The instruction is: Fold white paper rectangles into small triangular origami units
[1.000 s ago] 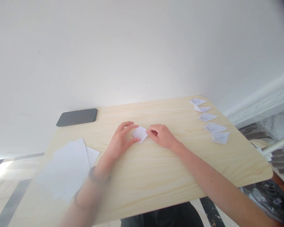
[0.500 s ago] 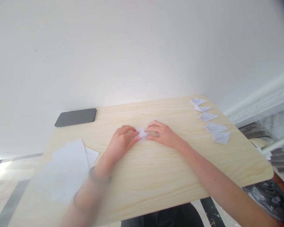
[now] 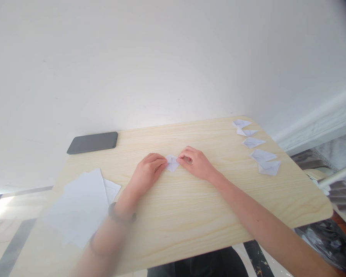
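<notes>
A small piece of folded white paper (image 3: 172, 164) is held between my two hands over the middle of the table, with crease lines showing on its face. My left hand (image 3: 148, 168) pinches its left corner between thumb and fingers. On the opposite side, my right hand (image 3: 196, 163) grips the right corner with thumb and forefinger, its other fingers curled. Whether the paper touches the tabletop I cannot tell.
The pale wooden table (image 3: 190, 215) meets a white wall. A dark grey phone-like slab (image 3: 92, 142) lies at the back left. White paper sheets (image 3: 80, 204) lie at the left, partly behind my forearm. Several folded paper pieces (image 3: 253, 142) line the right side.
My right thumb and forefinger have closed on the paper's right corner, where they were apart before. The paper now lies more open and symmetrical between my hands.
</notes>
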### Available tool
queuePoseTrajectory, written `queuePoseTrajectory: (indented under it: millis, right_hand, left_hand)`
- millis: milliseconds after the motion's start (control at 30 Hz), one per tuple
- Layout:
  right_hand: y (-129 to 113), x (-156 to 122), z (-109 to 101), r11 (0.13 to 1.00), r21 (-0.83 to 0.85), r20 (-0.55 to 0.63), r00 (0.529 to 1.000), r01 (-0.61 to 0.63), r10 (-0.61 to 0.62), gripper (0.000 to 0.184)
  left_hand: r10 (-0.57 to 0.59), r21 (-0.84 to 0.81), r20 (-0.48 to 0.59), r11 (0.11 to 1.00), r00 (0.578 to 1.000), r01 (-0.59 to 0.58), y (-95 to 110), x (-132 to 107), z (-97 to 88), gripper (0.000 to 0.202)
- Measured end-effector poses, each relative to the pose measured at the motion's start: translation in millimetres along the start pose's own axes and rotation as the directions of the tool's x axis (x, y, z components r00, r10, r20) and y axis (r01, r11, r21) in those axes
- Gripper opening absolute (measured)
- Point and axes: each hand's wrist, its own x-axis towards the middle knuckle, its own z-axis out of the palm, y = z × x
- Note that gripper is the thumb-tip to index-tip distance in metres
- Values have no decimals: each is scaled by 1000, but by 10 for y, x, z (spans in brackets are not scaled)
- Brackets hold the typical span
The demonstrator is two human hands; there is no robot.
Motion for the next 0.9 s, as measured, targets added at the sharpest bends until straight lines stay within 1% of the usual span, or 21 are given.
queuePoseTrajectory:
  millis: [100,267,367,500,633,800,833,900]
  right_hand:
    - [-35,2,19,999,-43,-10,1000,-20,20,14]
    - [-81,24,47,987,-135,-5,996,-85,85,23]
    - [-114,40,91,960,-247,-40,991,-131,125,27]
    - [-151,36,144,916,-371,-85,987,-155,133,31]
    - [-158,26,157,915,-370,-99,986,-160,132,35]
    - [-140,23,157,917,-361,-128,983,-169,130,36]
    - [-136,24,157,917,-360,-133,983,-170,130,36]
    - [-129,26,156,919,-357,-137,982,-170,128,36]
  left_hand:
    - [-71,7,-11,997,997,71,40,13,4,22]
    - [-189,-10,-7,982,982,189,62,36,14,19]
    - [-218,-16,16,976,976,218,61,50,24,22]
    - [-251,2,21,968,968,251,100,81,48,30]
    - [-279,71,8,958,960,277,147,102,90,31]
    - [-323,83,-77,941,943,329,112,94,110,28]
    - [-331,75,-76,939,941,336,99,95,109,27]
    - [-346,57,-40,936,937,348,77,105,107,26]
